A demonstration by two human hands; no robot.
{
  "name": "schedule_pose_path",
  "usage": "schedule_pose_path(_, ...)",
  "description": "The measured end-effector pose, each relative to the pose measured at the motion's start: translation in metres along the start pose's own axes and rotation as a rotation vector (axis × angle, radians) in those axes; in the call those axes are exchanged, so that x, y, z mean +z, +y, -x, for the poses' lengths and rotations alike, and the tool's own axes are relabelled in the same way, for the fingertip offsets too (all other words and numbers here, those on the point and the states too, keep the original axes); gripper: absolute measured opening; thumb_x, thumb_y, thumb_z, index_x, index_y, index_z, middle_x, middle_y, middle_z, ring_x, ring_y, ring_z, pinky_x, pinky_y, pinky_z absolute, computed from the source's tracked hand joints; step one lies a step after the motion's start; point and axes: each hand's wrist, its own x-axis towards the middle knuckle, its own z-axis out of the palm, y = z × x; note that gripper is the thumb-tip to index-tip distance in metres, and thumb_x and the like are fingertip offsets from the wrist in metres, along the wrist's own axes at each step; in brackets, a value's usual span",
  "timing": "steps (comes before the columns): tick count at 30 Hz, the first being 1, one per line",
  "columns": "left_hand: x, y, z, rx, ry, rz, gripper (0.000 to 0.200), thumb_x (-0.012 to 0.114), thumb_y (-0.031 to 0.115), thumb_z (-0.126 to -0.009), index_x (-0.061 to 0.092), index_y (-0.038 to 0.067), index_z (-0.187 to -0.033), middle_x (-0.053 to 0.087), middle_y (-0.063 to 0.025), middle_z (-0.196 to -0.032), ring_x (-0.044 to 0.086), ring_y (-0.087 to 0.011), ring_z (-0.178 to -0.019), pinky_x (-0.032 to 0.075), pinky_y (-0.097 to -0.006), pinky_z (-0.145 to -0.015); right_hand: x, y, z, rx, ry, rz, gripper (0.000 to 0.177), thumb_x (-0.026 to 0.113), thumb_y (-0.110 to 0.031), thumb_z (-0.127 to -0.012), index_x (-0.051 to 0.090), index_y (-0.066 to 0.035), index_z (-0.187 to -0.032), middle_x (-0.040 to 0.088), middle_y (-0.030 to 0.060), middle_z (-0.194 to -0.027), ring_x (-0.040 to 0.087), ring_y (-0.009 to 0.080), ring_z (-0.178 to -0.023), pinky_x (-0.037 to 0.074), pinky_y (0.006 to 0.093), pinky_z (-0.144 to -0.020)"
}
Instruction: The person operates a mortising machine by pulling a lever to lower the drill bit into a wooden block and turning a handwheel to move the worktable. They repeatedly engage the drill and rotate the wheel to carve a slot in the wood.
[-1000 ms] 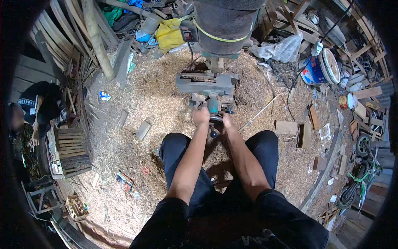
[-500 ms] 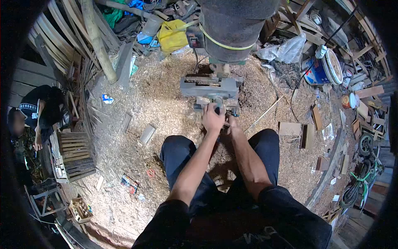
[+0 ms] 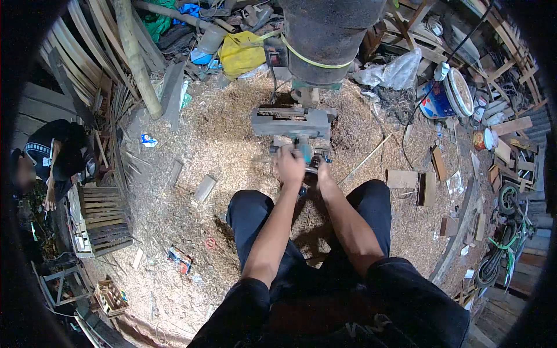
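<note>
In front of my knees stands a floor machine with a vise-like table (image 3: pixel 293 124) and a small handwheel (image 3: pixel 311 170) on its near side. My left hand (image 3: pixel 289 165) is curled at the wheel's left side, slightly smeared by motion. At the right side, my right hand (image 3: pixel 324 173) has its fingers wrapped at the rim, partly hidden from above. A dark knob (image 3: pixel 302 191) shows just below my left hand. Above the table hangs the machine's big dark cylindrical housing (image 3: pixel 325 43), with a yellow-green band round it.
Wood shavings cover the floor (image 3: pixel 174 232). Wood offcuts (image 3: pixel 401 178) lie at right, near a paint bucket (image 3: pixel 438 98). A yellow sack (image 3: pixel 241 55) lies behind the machine. Another person (image 3: pixel 49 151) bends at far left beside a slatted crate (image 3: pixel 104 214). A small motorbike (image 3: pixel 502 249) stands at far right.
My left hand has shifted a little left at the wheel. The dark knob, earlier under that hand, now shows below it, so the wheel has turned. My right hand is nearly unmoved.
</note>
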Motion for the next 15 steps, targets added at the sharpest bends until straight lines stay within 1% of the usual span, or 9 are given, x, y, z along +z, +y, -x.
schedule_pose_path(2, 0.0, 0.021, 0.004, -0.041, -0.046, -0.128, 0.034, 0.065, 0.024, -0.079, 0.065, 0.009, -0.109, 0.066, -0.0198, -0.093, 0.063, -0.041, -0.093, 0.051, -0.0476, -0.084, -0.016, 0.0, -0.012, 0.039, -0.192, 0.079, 0.042, 0.047, -0.048, -0.096, 0.062, -0.011, -0.11, 0.065, 0.0144, -0.092, 0.062, 0.0296, -0.072, 0.052, 0.0467, -0.062)
schedule_pose_path(4, -0.001, 0.026, 0.005, -0.203, -0.098, -0.107, 0.033, 0.066, 0.025, -0.078, 0.066, 0.011, -0.107, 0.067, -0.0192, -0.09, 0.065, -0.0407, -0.087, 0.052, -0.0488, -0.08, -0.018, 0.009, -0.03, -0.119, -0.233, 0.128, 0.048, 0.046, -0.051, -0.095, 0.063, -0.011, -0.115, 0.066, 0.0139, -0.094, 0.063, 0.0304, -0.078, 0.052, 0.0464, -0.072)
schedule_pose_path(7, -0.005, 0.015, 0.009, -0.125, -0.044, 0.143, 0.029, 0.062, 0.02, -0.079, 0.068, 0.006, -0.104, 0.07, -0.0195, -0.093, 0.068, -0.0378, -0.085, 0.053, -0.0443, -0.078, -0.013, 0.017, -0.034, -0.179, -0.163, 0.002, 0.06, 0.044, -0.052, -0.093, 0.064, -0.001, -0.119, 0.067, 0.0202, -0.103, 0.064, 0.0334, -0.094, 0.048, 0.0442, -0.087)
schedule_pose_path(8, -0.001, 0.005, 0.006, -0.115, -0.023, 0.222, 0.028, 0.061, 0.017, -0.08, 0.069, 0.005, -0.103, 0.07, -0.0198, -0.094, 0.068, -0.0366, -0.086, 0.053, -0.0431, -0.079, -0.002, 0.012, -0.031, -0.256, -0.058, 0.168, 0.063, 0.045, -0.052, -0.092, 0.063, 0.002, -0.118, 0.067, 0.022, -0.106, 0.063, 0.0337, -0.098, 0.047, 0.0435, -0.09)
schedule_pose_path(9, 0.023, -0.028, 0.006, -0.177, 0.019, 0.51, 0.027, 0.058, 0.009, -0.081, 0.068, 0.0, -0.104, 0.07, -0.0185, -0.094, 0.068, -0.0341, -0.087, 0.053, -0.04, -0.081, 0.005, 0.007, -0.017, -0.324, 0.054, 0.334, 0.065, 0.045, -0.052, -0.091, 0.063, 0.006, -0.117, 0.066, 0.0237, -0.109, 0.062, 0.0339, -0.103, 0.046, 0.0428, -0.093)
schedule_pose_path(11, 0.022, -0.035, 0.0, -0.08, 0.054, 0.533, 0.026, 0.057, 0.007, -0.082, 0.068, -0.001, -0.105, 0.07, -0.0184, -0.095, 0.068, -0.0335, -0.088, 0.053, -0.0393, -0.083, 0.017, -0.001, 0.021, -0.442, 0.233, 0.608, 0.072, 0.047, -0.05, -0.09, 0.06, 0.015, -0.116, 0.063, 0.0301, -0.118, 0.059, 0.0364, -0.115, 0.042, 0.0405, -0.098)
schedule_pose_path(12, 0.02, -0.035, 0.001, -0.035, 0.073, 0.547, 0.026, 0.057, 0.005, -0.082, 0.067, -0.002, -0.105, 0.071, -0.0183, -0.095, 0.068, -0.0333, -0.088, 0.052, -0.039, -0.084, 0.016, 0.0, 0.026, -0.429, 0.228, 0.568, 0.062, 0.049, -0.046, -0.091, 0.062, 0.01, -0.112, 0.063, 0.0233, -0.11, 0.059, 0.031, -0.105, 0.043, 0.0392, -0.091)
schedule_pose_path(14, 0.013, -0.03, 0.002, -0.124, 0.011, 0.398, 0.025, 0.058, 0.007, -0.083, 0.068, -0.002, -0.104, 0.071, -0.0188, -0.098, 0.068, -0.0327, -0.091, 0.052, -0.0389, -0.085, 0.02, -0.003, 0.032, -0.411, 0.208, 0.481, 0.042, 0.053, -0.038, -0.092, 0.065, 0.0, -0.105, 0.063, 0.0096, -0.093, 0.059, 0.0202, -0.085, 0.047, 0.0367, -0.078)
schedule_pose_path(15, 0.008, -0.024, 0.002, -0.168, -0.019, 0.324, 0.025, 0.058, 0.008, -0.083, 0.068, -0.002, -0.104, 0.071, -0.019, -0.099, 0.068, -0.0324, -0.092, 0.052, -0.0389, -0.085, 0.015, 0.0, 0.02, -0.343, 0.206, 0.395, 0.046, 0.051, -0.042, -0.092, 0.066, -0.002, -0.105, 0.065, 0.0112, -0.094, 0.062, 0.0225, -0.082, 0.05, 0.0368, -0.078)
